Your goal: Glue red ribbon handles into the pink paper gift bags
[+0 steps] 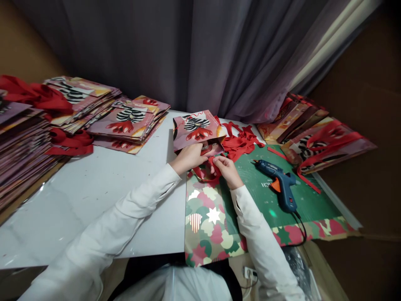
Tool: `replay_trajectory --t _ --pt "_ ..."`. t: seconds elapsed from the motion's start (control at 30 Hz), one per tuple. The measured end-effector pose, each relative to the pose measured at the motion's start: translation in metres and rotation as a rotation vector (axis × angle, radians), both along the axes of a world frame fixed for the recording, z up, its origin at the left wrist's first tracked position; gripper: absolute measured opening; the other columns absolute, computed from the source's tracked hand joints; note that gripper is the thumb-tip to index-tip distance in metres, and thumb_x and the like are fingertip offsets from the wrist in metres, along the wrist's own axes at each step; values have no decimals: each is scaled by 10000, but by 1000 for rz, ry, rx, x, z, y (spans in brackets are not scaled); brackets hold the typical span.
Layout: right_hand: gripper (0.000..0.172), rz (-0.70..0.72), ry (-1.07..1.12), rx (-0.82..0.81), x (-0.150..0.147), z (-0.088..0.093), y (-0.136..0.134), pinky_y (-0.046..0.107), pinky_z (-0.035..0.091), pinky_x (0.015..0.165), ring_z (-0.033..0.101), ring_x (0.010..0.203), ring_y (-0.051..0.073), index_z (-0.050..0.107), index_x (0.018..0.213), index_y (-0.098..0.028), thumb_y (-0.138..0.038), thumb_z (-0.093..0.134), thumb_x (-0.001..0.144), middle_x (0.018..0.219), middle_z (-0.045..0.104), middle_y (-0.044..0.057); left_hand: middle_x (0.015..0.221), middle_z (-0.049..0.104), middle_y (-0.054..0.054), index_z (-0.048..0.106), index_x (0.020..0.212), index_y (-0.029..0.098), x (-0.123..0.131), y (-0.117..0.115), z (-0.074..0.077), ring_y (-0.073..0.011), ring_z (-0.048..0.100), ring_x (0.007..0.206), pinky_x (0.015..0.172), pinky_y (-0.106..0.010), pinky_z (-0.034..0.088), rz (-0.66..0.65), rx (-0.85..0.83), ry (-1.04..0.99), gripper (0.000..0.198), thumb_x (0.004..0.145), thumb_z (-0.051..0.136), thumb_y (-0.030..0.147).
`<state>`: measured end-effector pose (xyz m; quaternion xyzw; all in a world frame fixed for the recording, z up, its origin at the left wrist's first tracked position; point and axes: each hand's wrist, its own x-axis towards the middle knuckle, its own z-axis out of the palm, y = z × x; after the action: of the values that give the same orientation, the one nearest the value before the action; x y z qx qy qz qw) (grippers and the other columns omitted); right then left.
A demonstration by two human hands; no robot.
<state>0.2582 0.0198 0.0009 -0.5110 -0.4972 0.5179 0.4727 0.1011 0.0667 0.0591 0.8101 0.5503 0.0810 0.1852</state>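
A pink paper gift bag, printed with a black-and-white striped bow and red petals, lies at the middle of the table with its open edge towards me. My left hand is closed on that edge, its thumb pointing right. Just to the right, my right hand has its thumb and forefinger pinched together on red ribbon below the bag's opening. The exact spot between those fingertips is hard to make out. A heap of red ribbons lies right behind the bag.
A blue hot glue gun with an orange trigger lies on a green printed sheet. Stacked flat bags and more red ribbon fill the left. Bags with ribbons stand at right. A grey curtain hangs behind.
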Motion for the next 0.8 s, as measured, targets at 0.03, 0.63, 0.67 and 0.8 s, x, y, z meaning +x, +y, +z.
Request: replay_trajectory --t 0.03,0.63,0.67,0.8 --pt "342 5 -1 2 0 0 0 229 396 485 471 436 88 561 676 -213 -538 652 729 525 613 -33 1135 694 -151 623 1110 116 0 0 0 -309 658 1072 850 -321 494 2 -1 2 319 856 628 309" --pt "296 -5 -25 17 1 0 0 225 407 485 483 435 87 586 673 -204 -488 636 739 515 616 -29 1140 694 -139 622 1135 133 0 0 -3 -300 662 1051 844 -316 490 -17 17 -6 331 861 616 319" --pt "295 -16 -25 22 1 -1 1 227 406 482 482 431 88 582 673 -206 -489 637 737 509 613 -31 1141 693 -144 621 1136 127 0 -1 -3 -303 661 1052 845 -320 490 -20 16 -6 332 864 614 317" --pt "290 -69 -27 48 1 -5 2 226 398 473 470 420 88 565 679 -214 -491 622 743 484 589 -44 1146 692 -140 606 1167 117 0 -1 -3 -302 659 1056 844 -326 490 -36 17 -13 364 868 612 324"
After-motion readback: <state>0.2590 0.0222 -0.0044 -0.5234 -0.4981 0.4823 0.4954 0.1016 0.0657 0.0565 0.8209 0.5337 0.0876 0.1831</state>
